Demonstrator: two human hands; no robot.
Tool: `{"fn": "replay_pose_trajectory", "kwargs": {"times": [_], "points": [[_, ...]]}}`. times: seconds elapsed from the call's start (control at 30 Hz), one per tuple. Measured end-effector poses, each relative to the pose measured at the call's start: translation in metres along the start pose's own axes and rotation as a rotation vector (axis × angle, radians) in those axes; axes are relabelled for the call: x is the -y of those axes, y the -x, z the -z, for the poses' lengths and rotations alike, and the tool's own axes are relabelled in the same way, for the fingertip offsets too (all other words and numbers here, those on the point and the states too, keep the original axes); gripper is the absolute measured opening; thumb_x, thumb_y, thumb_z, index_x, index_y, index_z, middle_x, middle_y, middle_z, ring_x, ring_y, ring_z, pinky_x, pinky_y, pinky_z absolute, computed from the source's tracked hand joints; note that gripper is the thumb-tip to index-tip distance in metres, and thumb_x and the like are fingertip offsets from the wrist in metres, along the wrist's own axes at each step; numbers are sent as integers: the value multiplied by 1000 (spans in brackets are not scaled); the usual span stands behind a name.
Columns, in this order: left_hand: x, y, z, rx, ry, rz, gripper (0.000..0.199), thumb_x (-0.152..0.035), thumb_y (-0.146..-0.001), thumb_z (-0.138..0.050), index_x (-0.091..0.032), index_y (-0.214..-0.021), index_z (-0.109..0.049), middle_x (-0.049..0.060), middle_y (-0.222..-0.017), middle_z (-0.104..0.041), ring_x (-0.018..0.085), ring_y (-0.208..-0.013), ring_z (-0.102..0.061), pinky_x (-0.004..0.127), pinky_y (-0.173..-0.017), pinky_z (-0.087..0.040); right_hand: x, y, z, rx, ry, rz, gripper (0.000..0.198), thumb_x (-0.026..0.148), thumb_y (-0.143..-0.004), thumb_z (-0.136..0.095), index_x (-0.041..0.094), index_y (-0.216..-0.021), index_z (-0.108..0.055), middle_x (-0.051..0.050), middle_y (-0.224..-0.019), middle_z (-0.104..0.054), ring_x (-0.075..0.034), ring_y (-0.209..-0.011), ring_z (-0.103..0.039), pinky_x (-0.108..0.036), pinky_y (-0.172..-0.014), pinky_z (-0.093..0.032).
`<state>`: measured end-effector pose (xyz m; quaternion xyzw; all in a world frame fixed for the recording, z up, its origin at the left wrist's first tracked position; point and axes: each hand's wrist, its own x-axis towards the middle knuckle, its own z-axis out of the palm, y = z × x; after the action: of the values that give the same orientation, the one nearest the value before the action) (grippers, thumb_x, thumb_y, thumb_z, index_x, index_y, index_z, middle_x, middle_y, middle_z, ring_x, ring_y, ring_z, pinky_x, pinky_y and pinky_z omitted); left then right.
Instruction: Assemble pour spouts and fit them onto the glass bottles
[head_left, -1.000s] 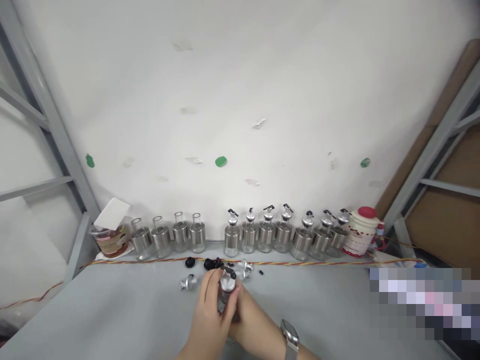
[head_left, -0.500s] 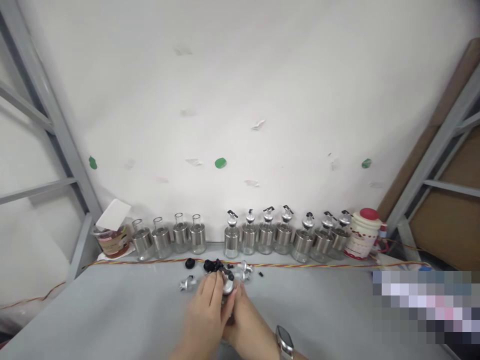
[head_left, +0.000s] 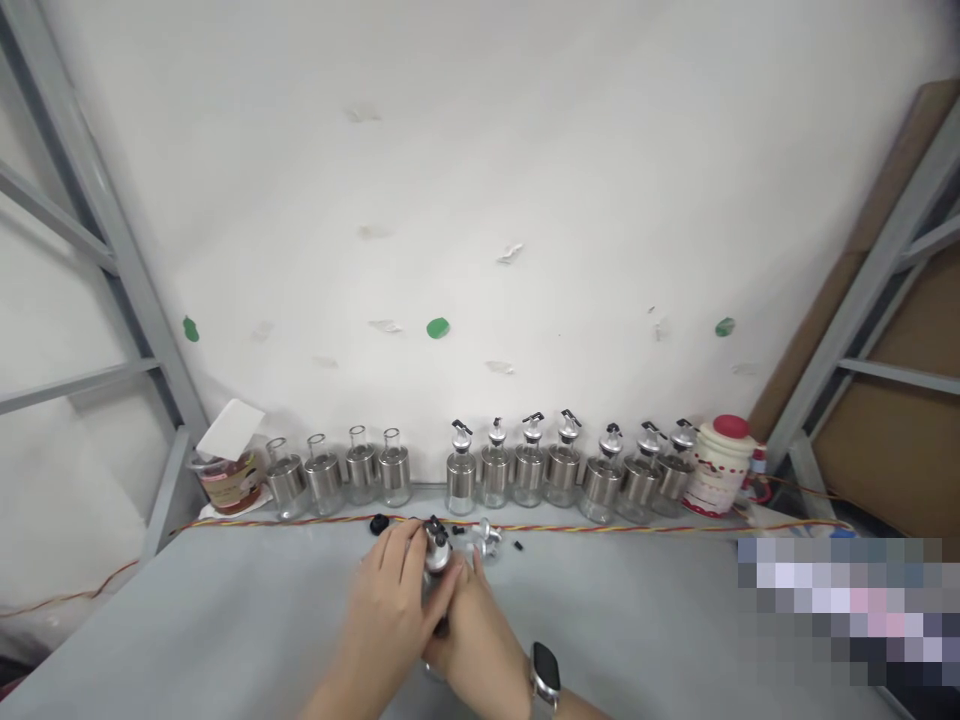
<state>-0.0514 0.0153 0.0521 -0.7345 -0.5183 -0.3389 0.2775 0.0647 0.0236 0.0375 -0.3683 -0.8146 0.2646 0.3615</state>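
Observation:
Both my hands hold one small glass bottle with a steel sleeve and a pour-spout cap (head_left: 436,557) over the grey table (head_left: 225,620). My left hand (head_left: 386,610) wraps its left side, fingers up by the cap. My right hand (head_left: 469,630), a watch on its wrist, grips the bottle's body from the right and below. Most of the bottle is hidden by the fingers. Loose caps and black stoppers (head_left: 487,537) lie just behind the hands.
Along the wall stand several uncapped bottles (head_left: 337,475) at left and several capped ones (head_left: 562,470) at right. A jar with a paper lid (head_left: 225,470) is far left, a red-topped white pot (head_left: 721,465) far right. A twisted red-yellow cord (head_left: 637,527) crosses the table.
My hands and the bottle have shifted slightly left and away from me. My left fingers have risen toward the cap.

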Motion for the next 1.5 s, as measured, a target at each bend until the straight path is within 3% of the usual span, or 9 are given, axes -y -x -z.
{"fn": "replay_pose_trajectory", "kwargs": {"times": [0.27,0.5,0.67,0.77,0.87,1.03,1.17,1.33,1.5], "points": [[1,16,-10,-74,96,-46,40,-21,-73,-60,-10,-109,-46,16,-101,-58,26,-95,-54,38,-79,-47,-5,2,-10,-22,123,61,63,10,-58,-54,16,-120,-45,-10,-106,-59,-25,-101,-51,-48,-104,-11],[-5,17,-15,-265,-17,-20,27,-19,-66,-66,-13,-90,-55,14,-81,-67,26,-78,-61,39,-70,-45,-11,5,-11,-23,141,131,76,6,-55,-50,15,-128,-35,-11,-119,-53,-26,-111,-46,-51,-105,-14],[-3,18,-20,-246,19,48,22,-22,-68,-63,-16,-90,-59,12,-83,-68,26,-80,-61,39,-73,-42,-8,3,-12,0,175,74,71,6,-57,-49,7,-126,-36,-18,-121,-50,-27,-115,-42,-51,-104,-16],[6,9,-12,-72,314,95,22,-20,-73,-59,-17,-94,-60,11,-89,-66,23,-85,-59,39,-78,-42,-9,8,-12,1,151,6,68,8,-62,-51,4,-128,-32,-20,-123,-47,-28,-119,-37,-52,-105,-13],[20,-9,8,325,724,190,35,-27,-71,-62,-23,-106,-58,8,-103,-63,24,-99,-54,40,-86,-42,-16,22,-8,72,51,-88,80,11,-64,-55,11,-135,-17,-17,-131,-38,-30,-126,-23,-54,-102,-17],[34,-27,35,742,1291,477,52,-20,-68,-63,-30,-118,-49,5,-119,-56,25,-110,-49,42,-91,-38,-24,40,16,254,-252,-229,91,21,-65,-63,19,-137,-7,-14,-141,-20,-27,-127,-20,-46,-101,-22],[30,-16,32,686,1471,572,58,-15,-63,-67,-26,-117,-50,8,-124,-52,25,-113,-47,39,-91,-38,-27,38,38,181,-429,-317,82,20,-70,-57,20,-136,-8,-13,-139,-25,-21,-123,-32,-39,-100,-27],[13,-8,29,398,1171,673,41,-15,-60,-69,-23,-99,-59,6,-102,-63,23,-97,-56,37,-87,-41,-32,32,50,143,-498,-299,76,12,-69,-56,23,-134,-18,-11,-137,-30,-18,-120,-38,-36,-97,-32],[16,-20,37,741,1396,589,37,-11,-66,-63,-22,-100,-63,5,-101,-64,24,-99,-54,37,-88,-40,-30,27,47,264,-770,-155,80,15,-67,-66,27,-133,-21,-7,-135,-34,-17,-123,-32,-38,-102,-21]]}}
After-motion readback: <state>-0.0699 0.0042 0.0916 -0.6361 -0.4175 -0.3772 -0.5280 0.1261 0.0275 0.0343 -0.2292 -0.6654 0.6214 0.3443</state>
